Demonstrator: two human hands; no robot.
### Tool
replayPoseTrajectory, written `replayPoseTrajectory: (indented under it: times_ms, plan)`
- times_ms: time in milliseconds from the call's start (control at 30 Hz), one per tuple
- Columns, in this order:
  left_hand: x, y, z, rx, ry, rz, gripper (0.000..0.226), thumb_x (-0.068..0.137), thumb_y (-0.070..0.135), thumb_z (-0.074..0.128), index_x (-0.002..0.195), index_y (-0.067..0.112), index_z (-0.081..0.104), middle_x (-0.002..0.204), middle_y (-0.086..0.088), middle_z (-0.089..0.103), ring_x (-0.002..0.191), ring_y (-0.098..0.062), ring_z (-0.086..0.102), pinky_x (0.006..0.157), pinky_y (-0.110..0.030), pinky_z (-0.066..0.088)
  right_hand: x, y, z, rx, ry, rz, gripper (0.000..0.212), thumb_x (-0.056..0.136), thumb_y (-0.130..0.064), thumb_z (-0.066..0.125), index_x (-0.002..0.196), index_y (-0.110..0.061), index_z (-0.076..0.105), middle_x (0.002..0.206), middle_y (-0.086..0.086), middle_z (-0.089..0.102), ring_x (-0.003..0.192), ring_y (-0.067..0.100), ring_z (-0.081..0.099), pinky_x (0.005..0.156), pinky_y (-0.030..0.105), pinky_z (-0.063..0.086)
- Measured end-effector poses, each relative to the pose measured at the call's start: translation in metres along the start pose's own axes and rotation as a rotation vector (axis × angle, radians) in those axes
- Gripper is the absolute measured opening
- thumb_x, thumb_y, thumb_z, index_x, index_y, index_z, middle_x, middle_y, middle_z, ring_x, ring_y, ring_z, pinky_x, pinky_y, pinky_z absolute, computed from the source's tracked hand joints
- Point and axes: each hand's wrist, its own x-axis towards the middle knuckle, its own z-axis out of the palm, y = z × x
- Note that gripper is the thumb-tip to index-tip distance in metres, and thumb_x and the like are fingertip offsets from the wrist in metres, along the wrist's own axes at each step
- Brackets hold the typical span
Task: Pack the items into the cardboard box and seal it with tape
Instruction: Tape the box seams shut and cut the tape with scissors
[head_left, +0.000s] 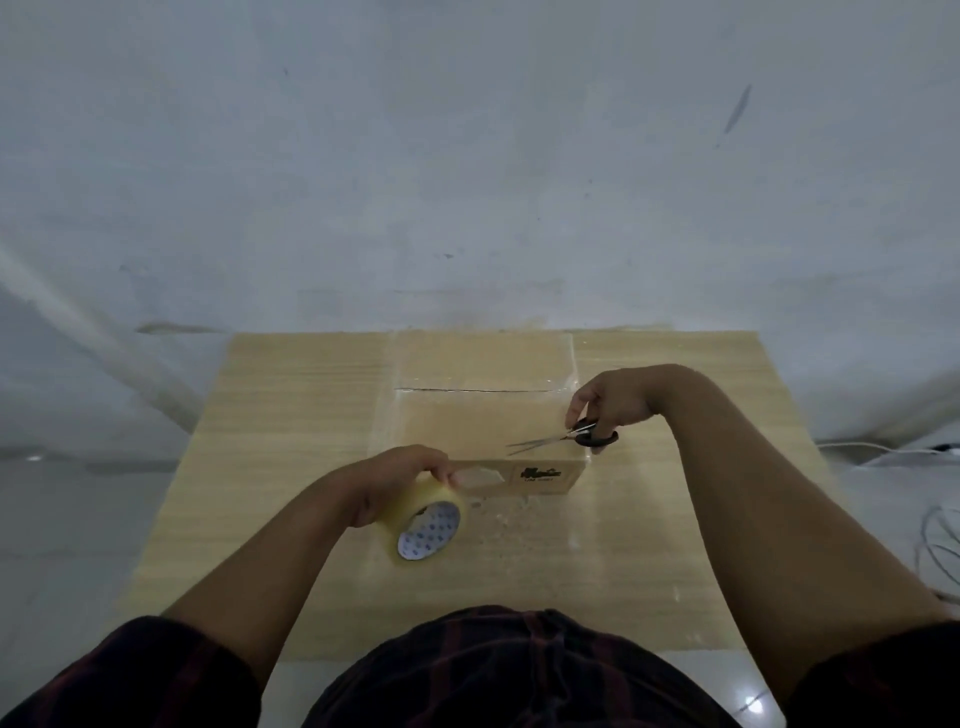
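Left hand (387, 480): grips tape roll (426, 525), near box front.
Right hand (610, 402): grips scissors (563, 439), blades parted over box (488, 415).
Box: closed, on surface (291, 415).

Curled left hand (387, 486), curled right hand (613, 402)

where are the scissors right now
In the head view, the scissors are held in the right hand, over the right side of the cardboard box, blades pointing left toward the tape roll that the left hand holds.
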Motion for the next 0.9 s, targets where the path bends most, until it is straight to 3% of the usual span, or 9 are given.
replayPoseTrajectory:
  times_ms: [67, 200, 300, 400, 500, 600, 767, 900]
  plan:
    - [0.004, 0.009, 0.0, 0.028, 0.0, 0.003, 0.024, 0.083, 0.029, 0.06, 0.09, 0.013, 0.076, 0.105, -0.009, 0.07, 0.089, -0.031, 0.066, 0.073, -0.039, 0.05, -0.005, 0.019, 0.0, 0.01, 0.119, 0.03, 0.035, 0.081, -0.012, 0.084, 0.109, -0.031, 0.075, 0.095, -0.008, 0.082, 0.107, 0.017, 0.071, 0.102, 0.038, 0.052]
    - [0.01, 0.026, 0.008, -0.025, 0.087, 0.057, 0.024, 0.095, 0.027, 0.059, 0.094, 0.014, 0.079, 0.121, -0.008, 0.069, 0.102, -0.034, 0.068, 0.078, -0.039, 0.051, -0.012, 0.057, 0.011, 0.274, 0.472, -0.014, 0.026, 0.081, -0.009, 0.084, 0.099, -0.027, 0.081, 0.08, -0.005, 0.081, 0.089, 0.016, 0.075, 0.077, 0.031, 0.054]
    - [0.018, 0.042, 0.024, -0.043, 0.125, 0.109, 0.03, 0.079, 0.04, 0.061, 0.093, 0.02, 0.079, 0.126, -0.005, 0.066, 0.111, -0.036, 0.065, 0.077, -0.039, 0.051, -0.008, 0.082, 0.026, 0.466, 0.76, 0.058, 0.023, 0.077, -0.016, 0.092, 0.096, -0.026, 0.085, 0.077, -0.003, 0.079, 0.077, 0.015, 0.072, 0.061, 0.024, 0.047]
    - [0.025, 0.06, 0.046, -0.012, 0.139, 0.178, 0.026, 0.073, 0.037, 0.058, 0.087, 0.028, 0.078, 0.117, -0.005, 0.069, 0.104, -0.035, 0.065, 0.076, -0.036, 0.049, 0.009, 0.108, 0.044, 0.603, 0.895, 0.212, 0.025, 0.076, -0.019, 0.095, 0.098, -0.022, 0.085, 0.087, -0.001, 0.079, 0.068, 0.009, 0.067, 0.057, 0.021, 0.048]
    - [0.03, 0.075, 0.066, -0.029, 0.159, 0.231, 0.023, 0.072, 0.033, 0.059, 0.085, 0.03, 0.077, 0.1, -0.002, 0.074, 0.089, -0.026, 0.065, 0.068, -0.031, 0.047, 0.03, 0.128, 0.058, 0.699, 0.894, 0.317, 0.029, 0.076, -0.024, 0.095, 0.102, -0.016, 0.084, 0.092, 0.005, 0.08, 0.072, 0.021, 0.073, 0.072, 0.036, 0.063]
    - [0.04, 0.085, 0.079, -0.059, 0.152, 0.248, 0.025, 0.075, 0.034, 0.061, 0.094, 0.03, 0.077, 0.1, -0.003, 0.076, 0.083, -0.025, 0.066, 0.066, -0.031, 0.047, 0.052, 0.146, 0.07, 0.649, 0.819, 0.403, 0.028, 0.081, -0.02, 0.092, 0.106, -0.013, 0.082, 0.1, 0.008, 0.08, 0.09, 0.027, 0.077, 0.086, 0.043, 0.064]
    - [0.057, 0.098, 0.096, -0.081, 0.179, 0.259, 0.019, 0.098, 0.018, 0.062, 0.104, 0.027, 0.076, 0.1, -0.002, 0.076, 0.082, -0.025, 0.065, 0.064, -0.03, 0.049, 0.08, 0.165, 0.075, 0.729, 0.822, 0.453, 0.025, 0.09, -0.013, 0.08, 0.115, -0.013, 0.078, 0.108, 0.01, 0.079, 0.097, 0.029, 0.074, 0.075, 0.031, 0.056]
    - [0.066, 0.109, 0.11, -0.114, 0.186, 0.264, 0.02, 0.1, 0.013, 0.06, 0.107, 0.024, 0.076, 0.105, -0.012, 0.076, 0.083, -0.025, 0.065, 0.065, -0.03, 0.049, 0.097, 0.17, 0.069, 0.703, 0.853, 0.427, 0.025, 0.095, -0.006, 0.071, 0.119, -0.013, 0.073, 0.117, 0.011, 0.075, 0.095, 0.027, 0.066, 0.072, 0.027, 0.043]
